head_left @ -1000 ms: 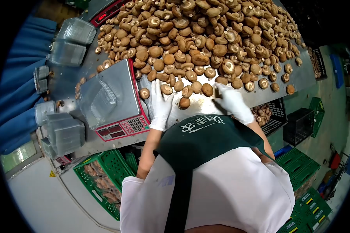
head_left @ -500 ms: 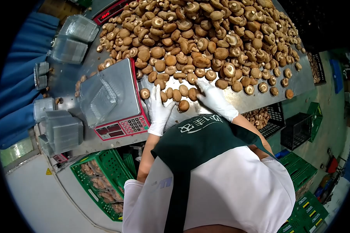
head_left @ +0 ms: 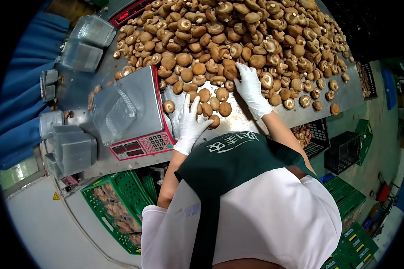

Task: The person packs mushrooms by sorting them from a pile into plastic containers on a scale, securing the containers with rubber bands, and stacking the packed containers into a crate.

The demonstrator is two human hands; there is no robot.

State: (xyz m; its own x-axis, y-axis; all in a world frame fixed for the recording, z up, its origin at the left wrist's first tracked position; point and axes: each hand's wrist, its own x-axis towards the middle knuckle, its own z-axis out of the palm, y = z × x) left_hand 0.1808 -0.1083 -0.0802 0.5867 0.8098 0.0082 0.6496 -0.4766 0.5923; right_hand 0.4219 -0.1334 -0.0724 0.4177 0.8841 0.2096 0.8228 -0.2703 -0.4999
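My left hand [head_left: 191,124], in a white glove, lies with fingers spread on the metal table beside a small group of brown shiitake mushrooms [head_left: 214,104]. Its thumb touches the lowest mushroom [head_left: 214,121], nearest my apron. My right hand [head_left: 250,88], gloved too, is at the near edge of the big mushroom pile [head_left: 256,33]. Its thumb and fingertips are apart, against the right side of a large brown cap [head_left: 230,72]; no firm grip shows. A clear plastic tray [head_left: 121,112] rests on the scale [head_left: 141,107] left of my left hand.
Stacked clear trays [head_left: 74,150] stand at the left, with more further back. A second scale display [head_left: 123,18] glows red behind. Below the table are a green crate [head_left: 116,210] of packed mushrooms and a black crate [head_left: 316,139] with loose ones.
My right hand has moved away from the small group, up to the pile's edge. My left hand has shifted slightly right, and the small group now sits closer together beside it.
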